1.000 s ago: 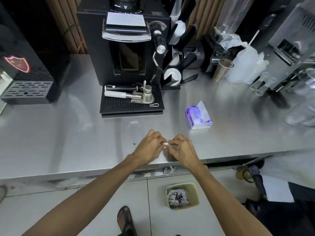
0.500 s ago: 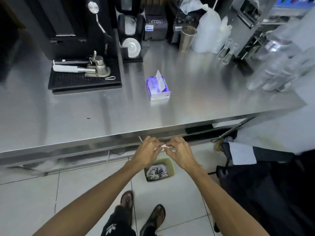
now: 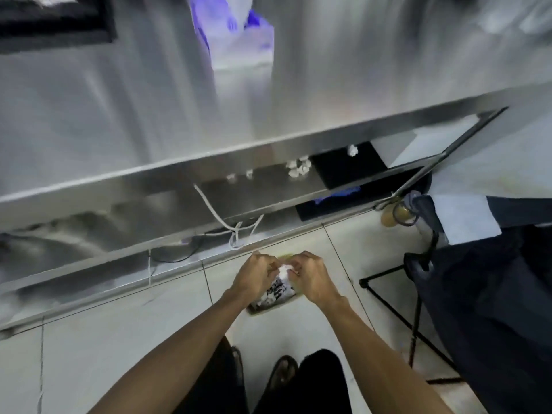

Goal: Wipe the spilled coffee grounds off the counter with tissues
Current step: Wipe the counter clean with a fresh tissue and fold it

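Note:
My left hand point(image 3: 255, 274) and my right hand point(image 3: 310, 276) are held together low over the floor, both pinching a small crumpled white tissue point(image 3: 283, 269) between their fingertips. Directly beneath them stands a small bin point(image 3: 268, 307) with crumpled paper inside, mostly covered by my hands. The steel counter point(image 3: 119, 121) fills the upper part of the view, blurred by motion. A purple and white tissue box point(image 3: 239, 34) stands on it at the top, with a tissue sticking out.
A black drip tray point(image 3: 56, 22) sits at the counter's top left. Under the counter a shelf point(image 3: 268, 189) holds crumpled tissue balls point(image 3: 298, 168) and white cables point(image 3: 227, 219). A dark fabric chair point(image 3: 493, 294) stands to the right. My feet point(image 3: 283, 372) are on the tiled floor.
Both hands have moved from the counter top down past its front edge to just above the bin, still pinching the tissue. The view has tilted downward and closer to the floor.

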A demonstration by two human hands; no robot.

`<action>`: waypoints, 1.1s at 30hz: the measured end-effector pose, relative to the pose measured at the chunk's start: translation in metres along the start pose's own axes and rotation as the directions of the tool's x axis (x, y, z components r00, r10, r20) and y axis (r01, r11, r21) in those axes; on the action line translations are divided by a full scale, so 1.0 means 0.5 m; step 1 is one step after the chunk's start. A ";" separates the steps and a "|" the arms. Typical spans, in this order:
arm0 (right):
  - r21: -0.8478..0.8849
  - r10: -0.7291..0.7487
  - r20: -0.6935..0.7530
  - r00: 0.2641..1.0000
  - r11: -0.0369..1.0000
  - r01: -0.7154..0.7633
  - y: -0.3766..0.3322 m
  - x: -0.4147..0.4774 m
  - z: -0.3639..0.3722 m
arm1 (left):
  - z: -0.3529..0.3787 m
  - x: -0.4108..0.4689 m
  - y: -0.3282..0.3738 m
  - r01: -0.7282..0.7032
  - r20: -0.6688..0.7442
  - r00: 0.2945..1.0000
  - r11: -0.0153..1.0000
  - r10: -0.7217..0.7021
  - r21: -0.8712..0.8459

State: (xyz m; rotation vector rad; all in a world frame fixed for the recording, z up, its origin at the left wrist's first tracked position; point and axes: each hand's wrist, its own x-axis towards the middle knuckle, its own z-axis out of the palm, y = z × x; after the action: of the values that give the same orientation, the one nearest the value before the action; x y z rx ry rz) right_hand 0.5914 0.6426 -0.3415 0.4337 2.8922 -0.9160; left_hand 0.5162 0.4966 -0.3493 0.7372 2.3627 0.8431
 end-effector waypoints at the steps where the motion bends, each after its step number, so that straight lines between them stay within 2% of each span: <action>1: 0.007 0.006 -0.010 1.000 1.000 -0.006 0.029 0.005 0.036 | 0.032 0.015 -0.029 -0.009 0.014 1.000 1.000 0.009 0.002; 4: 0.002 0.011 -0.025 1.000 1.000 -0.011 0.100 0.013 0.115 | 0.092 0.039 -0.094 0.015 0.004 1.000 0.998 -0.015 0.061; 7: 0.010 0.061 -0.044 0.997 0.998 -0.061 0.122 0.008 0.120 | 0.088 0.042 -0.101 -0.002 -0.037 0.999 0.994 0.006 0.109; 10: 0.011 0.144 -0.055 0.988 0.990 -0.144 0.075 -0.009 0.049 | 0.016 0.013 -0.040 0.022 -0.084 0.996 0.991 -0.011 0.134; 13: 0.050 0.161 -0.147 0.976 0.987 -0.155 -0.011 -0.029 -0.062 | -0.072 -0.029 0.055 -0.010 -0.175 0.984 0.991 0.033 0.133; 17: 0.032 0.061 -0.338 0.939 0.998 -0.054 -0.150 -0.042 -0.236 | -0.203 -0.087 0.220 -0.046 -0.289 0.954 0.993 0.076 0.107; 21: 0.000 -0.088 -0.454 0.886 0.995 0.099 -0.260 -0.031 -0.391 | -0.320 -0.125 0.354 -0.130 -0.408 0.894 0.979 0.184 0.157; 26: -0.019 -0.187 -0.572 0.798 0.976 0.215 -0.377 0.024 -0.524 | -0.456 -0.129 0.445 -0.142 -0.557 0.812 0.985 0.174 0.101; 28: 0.009 -0.169 -0.565 0.808 0.977 0.211 -0.418 0.061 -0.556 | -0.508 -0.116 0.453 -0.136 -0.609 0.781 0.989 0.139 0.051; 31: 0.063 -0.119 -0.498 0.859 0.983 0.173 -0.475 0.129 -0.590 | -0.583 -0.091 0.443 -0.095 -0.668 0.743 0.995 0.050 -0.031; 33: 0.070 -0.089 -0.431 0.898 0.989 0.132 -0.515 0.176 -0.609 | -0.628 -0.069 0.420 -0.068 -0.651 0.758 0.997 0.021 -0.046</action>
State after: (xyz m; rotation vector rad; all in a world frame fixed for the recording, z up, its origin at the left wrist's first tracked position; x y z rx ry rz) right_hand 0.4363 0.6375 0.0361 0.5446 3.3069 -1.1070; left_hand 0.4108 0.4868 0.0150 0.5193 2.9049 1.3741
